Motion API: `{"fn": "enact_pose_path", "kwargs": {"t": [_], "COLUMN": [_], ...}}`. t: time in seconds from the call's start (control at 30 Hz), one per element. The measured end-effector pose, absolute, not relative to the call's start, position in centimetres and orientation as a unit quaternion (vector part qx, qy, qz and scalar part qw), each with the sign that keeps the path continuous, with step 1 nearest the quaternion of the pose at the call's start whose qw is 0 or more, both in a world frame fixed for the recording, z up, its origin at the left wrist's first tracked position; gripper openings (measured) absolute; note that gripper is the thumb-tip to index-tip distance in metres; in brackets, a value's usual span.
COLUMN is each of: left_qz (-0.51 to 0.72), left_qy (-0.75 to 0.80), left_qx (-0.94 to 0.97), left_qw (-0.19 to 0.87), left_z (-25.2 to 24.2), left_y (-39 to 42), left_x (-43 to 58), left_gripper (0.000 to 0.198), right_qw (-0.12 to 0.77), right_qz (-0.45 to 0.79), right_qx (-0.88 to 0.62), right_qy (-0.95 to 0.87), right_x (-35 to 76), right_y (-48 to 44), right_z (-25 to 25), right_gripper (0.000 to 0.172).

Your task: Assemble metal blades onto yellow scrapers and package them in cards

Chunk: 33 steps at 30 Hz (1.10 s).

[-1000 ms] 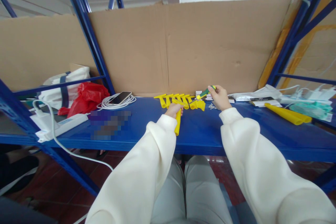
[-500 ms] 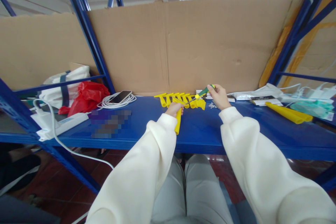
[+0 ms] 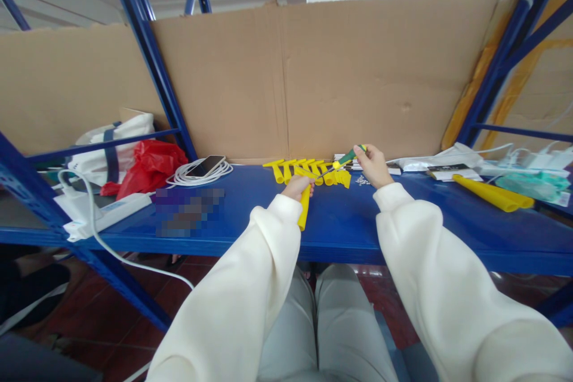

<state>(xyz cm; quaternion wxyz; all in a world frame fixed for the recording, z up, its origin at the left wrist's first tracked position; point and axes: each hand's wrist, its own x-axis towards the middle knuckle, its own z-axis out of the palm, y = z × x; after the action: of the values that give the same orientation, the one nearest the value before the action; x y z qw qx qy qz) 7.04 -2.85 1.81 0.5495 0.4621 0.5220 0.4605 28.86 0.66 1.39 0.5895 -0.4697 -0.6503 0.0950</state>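
Note:
My left hand (image 3: 296, 187) is closed around a yellow tube-shaped plastic piece (image 3: 304, 209), whose round end points down toward the shelf's front edge. My right hand (image 3: 372, 164) grips the green and yellow handle of a screwdriver (image 3: 347, 158). The screwdriver's shaft slants down to the left, and its tip reaches the yellow piece beside my left fingers; the exact contact point is too small to make out. Behind my hands lies a row of several similar yellow pieces (image 3: 286, 172). A small heap of tiny metal screws (image 3: 362, 180) rests just left of my right wrist.
The blue shelf (image 3: 250, 215) backs onto a cardboard panel (image 3: 349, 77). To the left are a phone (image 3: 206, 165) on a coiled white cable (image 3: 185, 178), a red bag (image 3: 150, 164) and a power strip (image 3: 120, 210). Two long yellow tubes (image 3: 487, 193) lie at the right.

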Motion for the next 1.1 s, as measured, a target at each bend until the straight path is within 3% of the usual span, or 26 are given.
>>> {"fn": "enact_pose_path", "kwargs": {"t": [0.27, 0.63, 1.1], "left_qz": [0.459, 0.456, 0.452], "left_qy": [0.512, 0.506, 0.509], "left_qx": [0.457, 0.452, 0.454], "left_qw": [0.564, 0.576, 0.574], "left_z": [1.8, 1.4, 1.3], "left_y": [-3.0, -2.2, -2.1], "left_x": [7.0, 6.9, 6.9], "left_gripper": [0.032, 0.03, 0.026], "right_qw": [0.667, 0.675, 0.681], "right_qz": [0.138, 0.224, 0.239], "right_qx": [-0.43, -0.463, -0.444], "right_qy": [-0.593, -0.529, -0.531], "right_x": [29.3, 29.4, 28.8], "right_y": [1.8, 2.1, 1.4], "right_z": [0.8, 0.3, 1.0], "right_gripper": [0.045, 0.05, 0.044]}}
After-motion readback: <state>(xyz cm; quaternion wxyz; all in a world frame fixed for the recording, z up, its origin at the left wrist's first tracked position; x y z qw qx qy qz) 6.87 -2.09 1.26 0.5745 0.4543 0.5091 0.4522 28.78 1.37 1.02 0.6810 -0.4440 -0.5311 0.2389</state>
